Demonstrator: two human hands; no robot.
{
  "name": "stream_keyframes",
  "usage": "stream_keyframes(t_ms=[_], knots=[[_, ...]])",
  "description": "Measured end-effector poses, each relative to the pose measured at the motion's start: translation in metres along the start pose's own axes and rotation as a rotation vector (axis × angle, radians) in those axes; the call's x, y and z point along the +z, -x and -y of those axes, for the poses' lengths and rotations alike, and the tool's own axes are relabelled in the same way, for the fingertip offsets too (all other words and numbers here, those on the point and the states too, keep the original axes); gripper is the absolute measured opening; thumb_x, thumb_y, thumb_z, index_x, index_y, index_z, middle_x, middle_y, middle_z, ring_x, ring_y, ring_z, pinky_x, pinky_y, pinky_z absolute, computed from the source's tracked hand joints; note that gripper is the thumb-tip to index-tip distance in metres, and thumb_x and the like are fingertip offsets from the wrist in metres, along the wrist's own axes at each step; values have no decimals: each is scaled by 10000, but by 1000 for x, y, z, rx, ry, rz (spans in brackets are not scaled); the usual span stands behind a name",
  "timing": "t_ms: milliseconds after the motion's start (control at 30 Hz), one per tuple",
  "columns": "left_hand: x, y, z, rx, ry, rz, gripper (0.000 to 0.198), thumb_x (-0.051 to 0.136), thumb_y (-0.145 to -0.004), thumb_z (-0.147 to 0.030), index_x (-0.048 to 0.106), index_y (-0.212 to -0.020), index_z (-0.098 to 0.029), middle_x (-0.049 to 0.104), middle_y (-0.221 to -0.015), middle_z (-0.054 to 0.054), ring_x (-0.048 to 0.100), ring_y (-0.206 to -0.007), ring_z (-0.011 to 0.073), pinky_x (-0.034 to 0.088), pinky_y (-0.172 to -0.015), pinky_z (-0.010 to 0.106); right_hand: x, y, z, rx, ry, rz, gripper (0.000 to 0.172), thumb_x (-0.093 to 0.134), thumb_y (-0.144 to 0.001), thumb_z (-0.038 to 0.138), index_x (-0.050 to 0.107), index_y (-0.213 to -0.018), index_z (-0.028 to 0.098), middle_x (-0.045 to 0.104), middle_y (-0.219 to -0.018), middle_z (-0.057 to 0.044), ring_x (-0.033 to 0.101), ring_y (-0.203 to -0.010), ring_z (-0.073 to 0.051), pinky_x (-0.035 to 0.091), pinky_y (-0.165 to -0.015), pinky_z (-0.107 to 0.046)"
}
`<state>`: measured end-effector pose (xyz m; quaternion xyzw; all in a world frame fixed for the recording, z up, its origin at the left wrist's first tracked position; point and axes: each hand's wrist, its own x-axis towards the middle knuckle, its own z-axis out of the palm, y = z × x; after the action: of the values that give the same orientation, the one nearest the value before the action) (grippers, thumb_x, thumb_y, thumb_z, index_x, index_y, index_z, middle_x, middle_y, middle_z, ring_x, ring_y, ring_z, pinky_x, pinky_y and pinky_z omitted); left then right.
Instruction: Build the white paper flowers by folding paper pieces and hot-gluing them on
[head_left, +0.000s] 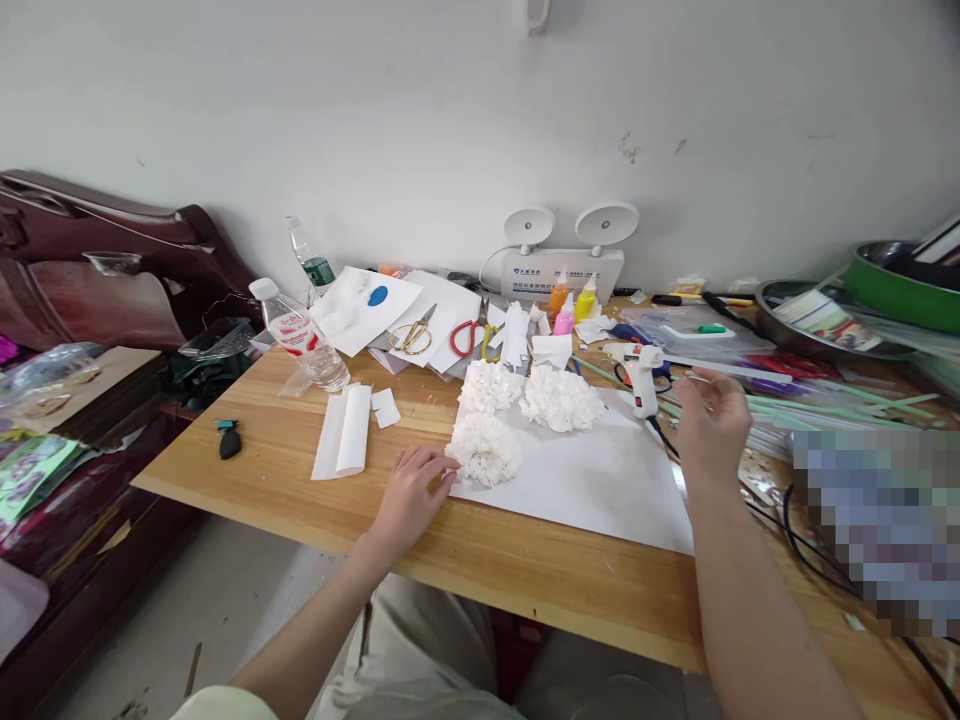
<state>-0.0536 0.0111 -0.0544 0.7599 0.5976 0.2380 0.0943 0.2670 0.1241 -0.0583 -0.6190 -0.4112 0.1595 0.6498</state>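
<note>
Three ruffled white paper flowers stand close together on a white sheet [600,480]. My left hand [416,485] lies on the table edge, fingers stretched out, with the fingertips at the rim of the nearest flower [484,450]. Behind it are the left rear flower [489,386] and the right one [561,397]. My right hand [712,420] is raised over the table's right side, its fingers curled towards the thumb; whatever is between them is too small to make out. A white hot glue gun [643,380] stands just left of that hand.
Left of the flowers lies a roll of white paper [352,430], near a water bottle [304,340]. Gold scissors [412,335], red-handled scissors [466,335] and paint bottles [564,315] stand behind. Green sticks [817,408] and black cables [802,540] clutter the right side.
</note>
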Motion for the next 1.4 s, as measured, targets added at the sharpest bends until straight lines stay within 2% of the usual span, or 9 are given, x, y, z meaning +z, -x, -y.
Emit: stream_keyframes(t_ms=[400,567,667,767,867,1000,1100,1233,1400], knots=[[3,-1,-7,8,10,-33,146,476,-761,-121,584,-801,-211,582,-762,18,520,-774,172,397,-743,326,1,0,0,20,-9,7,291,573,-678,321,577,-925,166,554,-753,-12,532,-732,-159,407,-682,-296],[-3,1,-8,31,54,-63,138,478,-766,-147,578,-834,-214,572,-759,22,526,-760,166,411,-735,324,0,2,7,34,12,5,298,576,-676,312,586,-932,160,557,-748,-13,528,-720,-158,409,-688,-299],[-10,-8,-8,55,78,-95,99,490,-776,-198,580,-814,-208,562,-722,23,524,-737,164,417,-709,313,1,4,9,29,22,2,293,564,-683,324,589,-925,160,559,-743,-10,527,-715,-161,415,-695,-310],[-19,-37,-9,98,84,-136,113,483,-797,-243,578,-759,-197,570,-715,26,526,-716,154,414,-695,298,3,4,7,17,9,-12,251,545,-697,339,600,-865,160,568,-746,-9,529,-700,-158,422,-695,-317],[-21,-88,-9,142,7,-165,161,450,-821,-273,585,-778,-199,590,-743,28,533,-748,155,403,-736,299,4,4,1,23,12,-35,238,541,-698,363,609,-778,150,573,-696,-6,523,-660,-155,423,-682,-320],[-2,-165,-3,139,-151,-116,218,411,-826,-253,621,-802,-200,612,-858,53,524,-886,199,366,-793,344,4,3,-2,31,34,-36,248,557,-681,376,615,-708,137,576,-629,-16,528,-648,-170,416,-660,-317],[19,-205,4,149,-180,-71,179,465,-777,-224,637,-815,-192,614,-904,76,503,-938,244,338,-798,382,5,4,-2,26,46,-21,246,553,-686,377,623,-715,143,594,-646,-26,539,-655,-179,414,-663,-318],[37,-230,7,239,-204,51,160,528,-719,-216,652,-821,-228,617,-981,46,476,-955,242,293,-821,383,4,5,2,9,61,-3,238,541,-702,378,622,-706,154,598,-645,-25,540,-649,-181,409,-660,-314],[40,-243,8,324,-226,239,123,616,-658,-295,660,-763,-247,632,-990,5,448,-961,241,251,-820,375,3,5,6,-9,66,-1,224,531,-713,357,615,-699,150,590,-645,-24,532,-652,-173,404,-659,-302]])
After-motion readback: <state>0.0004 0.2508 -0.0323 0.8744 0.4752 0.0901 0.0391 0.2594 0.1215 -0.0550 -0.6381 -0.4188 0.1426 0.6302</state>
